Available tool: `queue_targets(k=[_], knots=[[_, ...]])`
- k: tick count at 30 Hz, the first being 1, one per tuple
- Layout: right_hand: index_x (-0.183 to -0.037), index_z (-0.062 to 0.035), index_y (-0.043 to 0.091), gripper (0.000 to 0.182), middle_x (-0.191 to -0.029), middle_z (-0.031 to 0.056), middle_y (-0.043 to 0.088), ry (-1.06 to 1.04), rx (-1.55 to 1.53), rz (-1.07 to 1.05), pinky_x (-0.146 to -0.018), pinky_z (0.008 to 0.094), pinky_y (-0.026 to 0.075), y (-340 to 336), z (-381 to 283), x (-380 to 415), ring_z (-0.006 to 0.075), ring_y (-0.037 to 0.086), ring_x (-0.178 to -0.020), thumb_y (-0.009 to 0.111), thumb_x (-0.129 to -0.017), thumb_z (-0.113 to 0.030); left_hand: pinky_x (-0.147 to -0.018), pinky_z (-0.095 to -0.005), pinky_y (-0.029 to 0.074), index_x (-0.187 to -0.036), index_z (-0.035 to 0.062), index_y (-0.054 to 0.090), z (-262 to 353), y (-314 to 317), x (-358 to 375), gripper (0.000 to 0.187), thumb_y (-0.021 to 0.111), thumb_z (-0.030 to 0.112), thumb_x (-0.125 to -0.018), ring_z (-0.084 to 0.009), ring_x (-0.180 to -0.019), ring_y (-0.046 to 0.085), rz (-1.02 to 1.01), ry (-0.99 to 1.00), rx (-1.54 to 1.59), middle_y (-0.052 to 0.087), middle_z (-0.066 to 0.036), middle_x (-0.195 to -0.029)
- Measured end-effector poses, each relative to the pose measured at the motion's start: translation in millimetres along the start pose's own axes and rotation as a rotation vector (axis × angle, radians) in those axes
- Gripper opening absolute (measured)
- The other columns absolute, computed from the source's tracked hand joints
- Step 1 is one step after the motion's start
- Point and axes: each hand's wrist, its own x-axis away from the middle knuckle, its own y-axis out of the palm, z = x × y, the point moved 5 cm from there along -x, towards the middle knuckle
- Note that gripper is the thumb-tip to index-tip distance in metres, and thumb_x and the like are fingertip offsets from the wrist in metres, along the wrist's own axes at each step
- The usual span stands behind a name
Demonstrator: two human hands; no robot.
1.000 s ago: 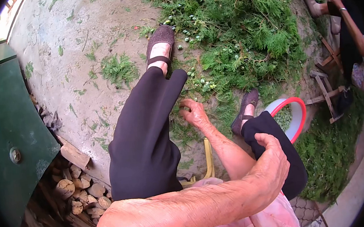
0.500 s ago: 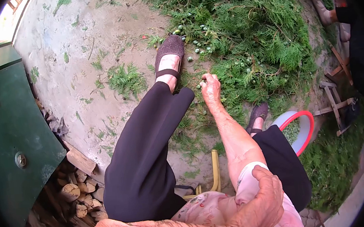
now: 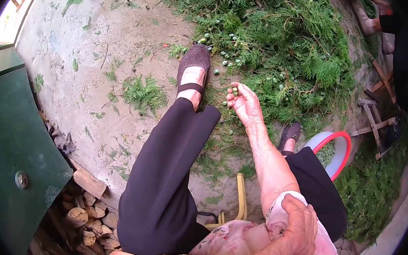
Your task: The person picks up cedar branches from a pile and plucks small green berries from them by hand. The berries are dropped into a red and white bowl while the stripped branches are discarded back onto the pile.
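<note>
My right hand (image 3: 246, 104) hovers over the ground in front of my shoe, palm turned partly up, with its curled fingers closed round small green cones (image 3: 234, 91). More loose cones (image 3: 225, 55) lie between the shoe and a big heap of cut evergreen branches (image 3: 289, 45). Across my body, my left hand (image 3: 297, 226) rests on my right upper arm, its fingers bent round the pink sleeve (image 3: 277, 214). A white basin with a red rim (image 3: 344, 152) stands beside my right leg, tilted in view, with many green cones inside.
A green metal panel (image 3: 19, 150) stands on the left above stacked firewood (image 3: 92, 219). Yellow chair tubing (image 3: 241, 197) shows beneath me. At right are a wooden folding stool (image 3: 374, 121) and another person's leg (image 3: 390, 26). Branch sprigs (image 3: 144, 94) litter the ground.
My right hand has lifted slightly away from the ground and to the right, rolling its palm upward so the cones in it show. My left hand stays on the sleeve.
</note>
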Motion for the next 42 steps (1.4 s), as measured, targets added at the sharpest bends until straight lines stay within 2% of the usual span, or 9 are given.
queue_targets(k=[22, 24, 28, 29, 34, 36, 37, 40, 42], knots=[[-0.107, 0.0005, 0.055, 0.029, -0.086, 0.0089, 0.059, -0.064, 0.297, 0.129, -0.057, 0.0260, 0.049, 20, 2, -24, 0.0147, 0.059, -0.070, 0.058, -0.079, -0.002, -0.064, -0.0421, 0.049, -0.103, -0.0031, 0.057, -14, 2, 8, 0.033, 0.056, 0.016, -0.076, -0.0313, -0.078, 0.060, 0.044, -0.079, -0.035, 0.060, -0.017, -0.083], [-0.108, -0.0024, 0.057, 0.031, -0.087, 0.0102, 0.058, -0.221, 1.085, 0.337, -0.059, 0.0281, 0.047, 28, -9, -29, 0.0165, 0.058, -0.067, 0.060, -0.077, -0.001, -0.064, -0.0418, 0.049, -0.103, -0.0031, 0.057, -11, 2, 10, 0.033, 0.056, 0.016, -0.076, -0.0312, -0.078, 0.060, 0.028, -0.071, -0.030, 0.060, -0.017, -0.083], [-0.091, -0.0029, 0.059, 0.018, -0.079, 0.0132, 0.057, -0.881, 1.586, 0.222, -0.063, 0.0364, 0.047, 48, 0, -57, 0.0278, 0.058, -0.074, 0.062, -0.073, -0.001, -0.064, -0.0414, 0.049, -0.103, -0.0030, 0.056, -10, 2, 10, 0.033, 0.057, 0.016, -0.076, -0.0310, -0.078, 0.060, 0.012, -0.072, -0.025, 0.060, -0.017, -0.083], [-0.091, -0.0018, 0.056, 0.023, -0.080, 0.0170, 0.056, -0.788, 1.673, 0.214, -0.068, 0.0403, 0.046, 51, 4, -60, 0.0341, 0.056, -0.078, 0.064, -0.069, -0.001, -0.064, -0.0413, 0.049, -0.103, -0.0030, 0.056, -12, 3, 10, 0.033, 0.057, 0.016, -0.076, -0.0310, -0.078, 0.060, 0.009, -0.074, -0.026, 0.060, -0.017, -0.083], [-0.095, -0.0029, 0.055, 0.023, -0.076, 0.0135, 0.057, -0.819, 1.572, 0.139, -0.058, 0.0347, 0.047, 50, 2, -60, 0.0268, 0.058, -0.068, 0.063, -0.073, -0.004, -0.063, -0.0408, 0.049, -0.103, -0.0029, 0.056, -25, 10, 9, 0.034, 0.057, 0.016, -0.075, -0.0307, -0.077, 0.060, 0.016, -0.096, -0.038, 0.060, -0.017, -0.082], [-0.094, -0.0020, 0.056, 0.016, -0.074, 0.0069, 0.055, -0.091, 0.766, 0.250, -0.047, 0.0248, 0.044, 28, 7, -55, 0.0142, 0.056, -0.060, 0.060, -0.080, -0.009, -0.063, -0.0406, 0.049, -0.104, -0.0029, 0.056, -27, 10, 10, 0.034, 0.057, 0.015, -0.075, -0.0306, -0.077, 0.060, 0.025, -0.112, -0.037, 0.060, -0.017, -0.082], [-0.094, -0.0016, 0.056, 0.015, -0.074, 0.0021, 0.053, -0.133, 0.499, 0.220, -0.040, 0.0168, 0.037, 30, 4, -49, 0.0055, 0.052, -0.055, 0.057, -0.085, -0.014, -0.063, -0.0404, 0.049, -0.104, -0.0029, 0.056, -26, 10, 8, 0.034, 0.057, 0.015, -0.075, -0.0306, -0.077, 0.060, 0.036, -0.120, -0.044, 0.060, -0.017, -0.082], [-0.093, -0.0023, 0.056, 0.019, -0.071, 0.0017, 0.053, -0.224, 0.258, 0.263, -0.037, 0.0181, 0.035, 31, -10, -55, 0.0068, 0.050, -0.051, 0.062, -0.085, -0.018, -0.063, -0.0401, 0.049, -0.104, -0.0029, 0.056, -27, 14, 8, 0.034, 0.057, 0.015, -0.075, -0.0304, -0.077, 0.060, 0.046, -0.136, -0.048, 0.060, -0.017, -0.082], [-0.087, -0.0028, 0.058, 0.014, -0.064, -0.0005, 0.052, -0.366, 0.645, 0.324, -0.038, 0.0209, 0.037, 37, -26, -66, 0.0074, 0.048, -0.045, 0.066, -0.082, -0.013, -0.063, -0.0399, 0.050, -0.104, -0.0029, 0.056, -28, 15, 8, 0.034, 0.057, 0.015, -0.075, -0.0303, -0.077, 0.060, 0.050, -0.143, -0.052, 0.060, -0.017, -0.082]])
